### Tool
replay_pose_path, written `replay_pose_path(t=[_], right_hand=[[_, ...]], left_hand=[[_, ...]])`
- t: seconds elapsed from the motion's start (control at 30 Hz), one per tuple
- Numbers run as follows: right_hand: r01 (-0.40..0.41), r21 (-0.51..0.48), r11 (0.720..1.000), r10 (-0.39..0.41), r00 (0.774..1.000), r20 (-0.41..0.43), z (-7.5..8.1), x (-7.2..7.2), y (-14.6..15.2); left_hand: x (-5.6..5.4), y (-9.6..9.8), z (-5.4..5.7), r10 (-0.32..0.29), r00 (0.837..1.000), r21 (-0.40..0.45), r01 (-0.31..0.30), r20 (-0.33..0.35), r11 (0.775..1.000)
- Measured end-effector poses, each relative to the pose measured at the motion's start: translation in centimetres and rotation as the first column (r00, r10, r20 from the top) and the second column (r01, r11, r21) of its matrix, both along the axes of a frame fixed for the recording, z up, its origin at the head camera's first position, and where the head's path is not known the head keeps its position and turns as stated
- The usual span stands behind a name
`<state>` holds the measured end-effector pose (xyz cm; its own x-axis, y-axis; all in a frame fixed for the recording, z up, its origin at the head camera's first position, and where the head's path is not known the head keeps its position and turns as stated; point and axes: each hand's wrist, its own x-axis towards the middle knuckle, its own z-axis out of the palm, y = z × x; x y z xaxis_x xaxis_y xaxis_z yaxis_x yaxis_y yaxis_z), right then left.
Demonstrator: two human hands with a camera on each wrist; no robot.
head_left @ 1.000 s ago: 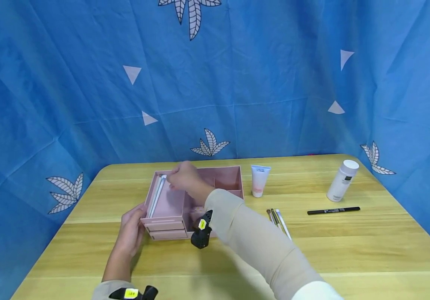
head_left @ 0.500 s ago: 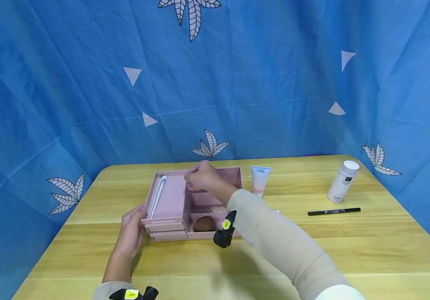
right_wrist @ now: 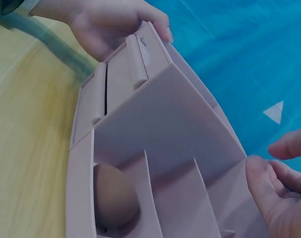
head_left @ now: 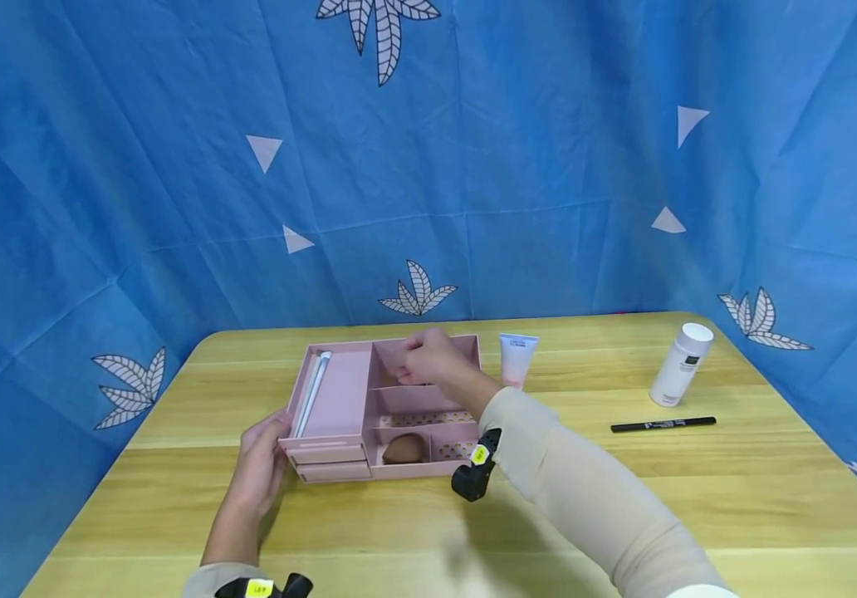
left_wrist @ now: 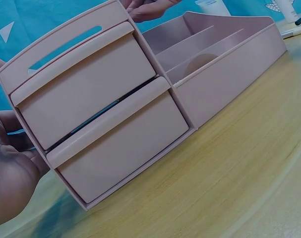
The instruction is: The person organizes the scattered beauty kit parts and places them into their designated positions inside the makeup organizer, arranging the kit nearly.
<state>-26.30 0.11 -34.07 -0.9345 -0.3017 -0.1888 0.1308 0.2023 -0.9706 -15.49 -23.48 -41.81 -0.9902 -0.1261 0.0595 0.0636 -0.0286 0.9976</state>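
A pink cosmetics organizer (head_left: 339,390) stands on the table, two drawers at its left front and divided compartments at its right. My left hand (head_left: 260,455) grips the organizer's left side, its thumb at the top edge. Two pale-handled makeup brushes (head_left: 312,392) lie along the left of the organizer's top. Over the back compartment is my right hand (head_left: 432,361); in the right wrist view its thumb and forefinger are apart with nothing between them. A brown rounded makeup sponge (right_wrist: 114,196) sits in the front compartment.
To the right of the organizer stands a white-and-pink tube (head_left: 516,359). Farther right are a white bottle (head_left: 681,365) and a black pen-like stick (head_left: 663,424) lying flat. A blue patterned cloth (head_left: 428,166) hangs behind the table (head_left: 369,531).
My right hand has moved right, from beside the brushes on the organizer's top to over the back compartment. The left hand has kept its place; the right arm now covers the brushes on the table.
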Motion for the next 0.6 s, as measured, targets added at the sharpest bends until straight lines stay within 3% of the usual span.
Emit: replay_pose_path(t=[0.37,0.6], right_hand=[[0.012,0.057,0.998,-0.009,0.999,-0.042,-0.8,0.2,2.1],[0.024,0.047,0.999,-0.023,0.999,-0.028,-1.5,0.4,3.4]], left_hand=[[0.0,0.1,-0.1,0.010,1.000,0.004,-0.010,-0.013,1.000],[0.0,0.1,-0.1,0.006,1.000,0.007,-0.005,-0.013,1.000]])
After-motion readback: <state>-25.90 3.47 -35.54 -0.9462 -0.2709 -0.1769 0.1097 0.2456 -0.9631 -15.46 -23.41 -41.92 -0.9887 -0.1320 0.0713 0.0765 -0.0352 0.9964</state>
